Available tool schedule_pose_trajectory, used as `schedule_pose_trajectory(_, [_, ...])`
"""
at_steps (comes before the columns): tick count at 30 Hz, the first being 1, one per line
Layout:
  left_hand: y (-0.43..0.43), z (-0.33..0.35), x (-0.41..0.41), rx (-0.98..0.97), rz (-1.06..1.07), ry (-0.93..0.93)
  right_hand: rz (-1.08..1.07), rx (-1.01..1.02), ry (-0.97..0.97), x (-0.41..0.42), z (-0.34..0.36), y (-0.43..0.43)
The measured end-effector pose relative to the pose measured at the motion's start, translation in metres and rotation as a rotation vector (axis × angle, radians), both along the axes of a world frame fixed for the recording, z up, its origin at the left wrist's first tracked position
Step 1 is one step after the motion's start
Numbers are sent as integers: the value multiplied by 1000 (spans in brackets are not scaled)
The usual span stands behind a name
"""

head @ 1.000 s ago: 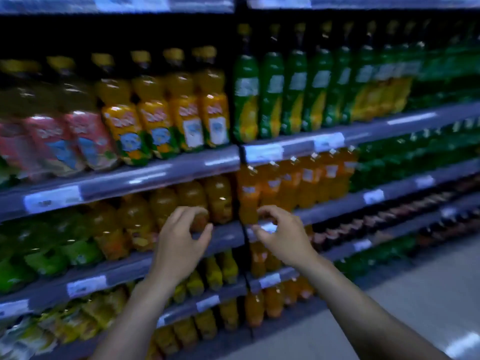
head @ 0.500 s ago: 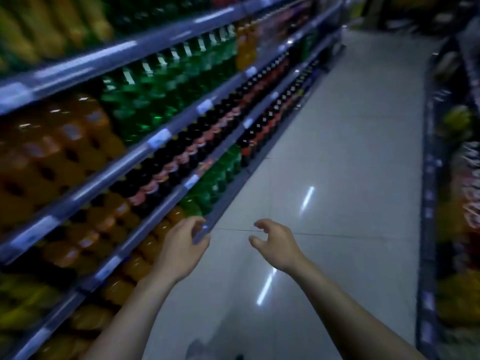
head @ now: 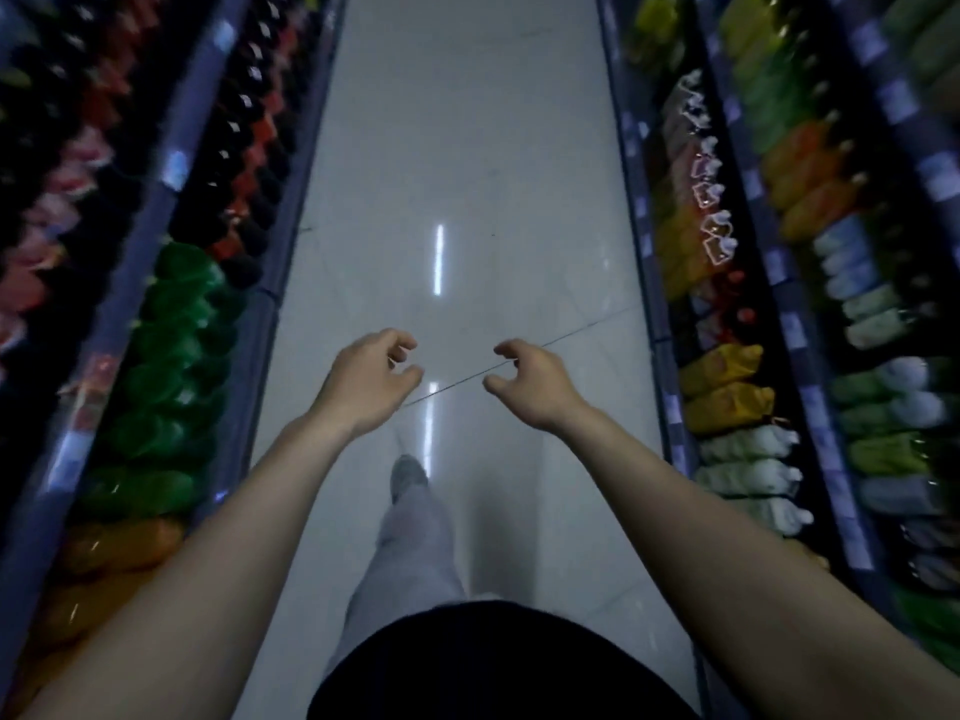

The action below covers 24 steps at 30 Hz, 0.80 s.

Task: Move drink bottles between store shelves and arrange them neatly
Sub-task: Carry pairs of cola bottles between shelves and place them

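I look down a store aisle. My left hand (head: 371, 379) and my right hand (head: 532, 379) hover side by side over the pale floor, fingers loosely curled, holding nothing. On the left shelves lie rows of green bottles (head: 171, 356), dark bottles with red labels (head: 244, 163) and orange bottles (head: 114, 548). The right shelves carry yellow bottles (head: 719, 374), white bottles (head: 748, 472) and further green and orange drinks (head: 810, 163). Neither hand touches a shelf or a bottle.
The glossy tiled floor (head: 457, 174) runs between the two shelf units. My grey trouser leg and shoe (head: 408, 478) step forward below the hands. Grey shelf edges (head: 171, 163) with price tags line both sides.
The view has swung from facing the left shelves of orange and green bottles to looking straight down the aisle. Both hands have come away from the shelf, still holding nothing.
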<state>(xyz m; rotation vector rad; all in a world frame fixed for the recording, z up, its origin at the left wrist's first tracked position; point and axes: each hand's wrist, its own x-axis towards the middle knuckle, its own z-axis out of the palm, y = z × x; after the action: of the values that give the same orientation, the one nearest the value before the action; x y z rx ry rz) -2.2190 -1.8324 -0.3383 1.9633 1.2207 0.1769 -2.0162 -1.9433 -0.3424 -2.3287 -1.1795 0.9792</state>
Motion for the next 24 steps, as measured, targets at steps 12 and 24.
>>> schedule_pose_trajectory(12, [294, 4, 201, -69, -269, 72, -283, -34, 36, 176, 4, 236])
schedule_pose_trajectory(24, [597, 17, 474, -27, -454, 186, -442, 26, 134, 432, -2, 513])
